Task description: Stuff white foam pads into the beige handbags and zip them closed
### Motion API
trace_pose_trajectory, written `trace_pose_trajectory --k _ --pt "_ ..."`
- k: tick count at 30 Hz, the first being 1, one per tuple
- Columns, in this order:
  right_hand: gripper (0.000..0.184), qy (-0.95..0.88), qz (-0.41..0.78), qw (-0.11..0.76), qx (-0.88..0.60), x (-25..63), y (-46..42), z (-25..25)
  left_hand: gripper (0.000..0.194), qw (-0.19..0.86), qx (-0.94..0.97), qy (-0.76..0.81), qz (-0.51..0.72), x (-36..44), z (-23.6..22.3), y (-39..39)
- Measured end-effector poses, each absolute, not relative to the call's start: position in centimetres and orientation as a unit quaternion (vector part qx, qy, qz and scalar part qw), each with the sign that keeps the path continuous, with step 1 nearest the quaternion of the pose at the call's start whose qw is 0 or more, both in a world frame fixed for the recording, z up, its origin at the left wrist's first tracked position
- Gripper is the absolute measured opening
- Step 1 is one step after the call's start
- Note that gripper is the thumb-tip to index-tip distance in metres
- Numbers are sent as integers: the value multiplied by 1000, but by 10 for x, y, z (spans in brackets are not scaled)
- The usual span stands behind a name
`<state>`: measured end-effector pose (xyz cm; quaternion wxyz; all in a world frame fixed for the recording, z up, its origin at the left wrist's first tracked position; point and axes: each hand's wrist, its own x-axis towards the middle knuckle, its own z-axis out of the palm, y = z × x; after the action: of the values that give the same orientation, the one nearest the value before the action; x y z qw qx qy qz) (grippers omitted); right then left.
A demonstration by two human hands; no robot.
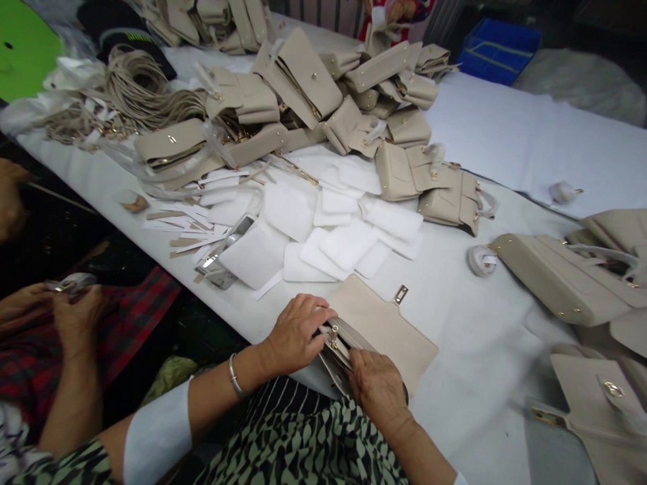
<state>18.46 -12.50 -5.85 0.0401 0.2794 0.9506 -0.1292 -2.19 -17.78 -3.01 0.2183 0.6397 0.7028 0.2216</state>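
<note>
At five o'clock, the bag (387, 329) looks like smooth matt leather, its zip pull (334, 334) glossy metal; at seven, the bracelet (235, 375) looks like polished metal.

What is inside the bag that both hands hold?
The bag shows a gold zipper pull and a dark gap at its mouth. Anything deeper is hidden by shadow, the left hand and the right hand.

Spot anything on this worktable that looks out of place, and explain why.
The black cap beside the coiled straps looks out of place: it is headwear among beige bags and their parts. No spill or damage is apparent.
</note>
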Motion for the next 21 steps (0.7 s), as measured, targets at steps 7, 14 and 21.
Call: trace_pose_trajectory --k 7,14,21 --pt "5 954 -107 31 278 187 -126 -65 20 240 700 665 106 -18 -22 -168" --pt "5 951 -122 24 282 187 -126 -66 16 237 678 664 211 -1 -43 -175" --pt "6 948 -142 31 282 187 -123 -64 13 117 693 667 247 8 -56 -179"
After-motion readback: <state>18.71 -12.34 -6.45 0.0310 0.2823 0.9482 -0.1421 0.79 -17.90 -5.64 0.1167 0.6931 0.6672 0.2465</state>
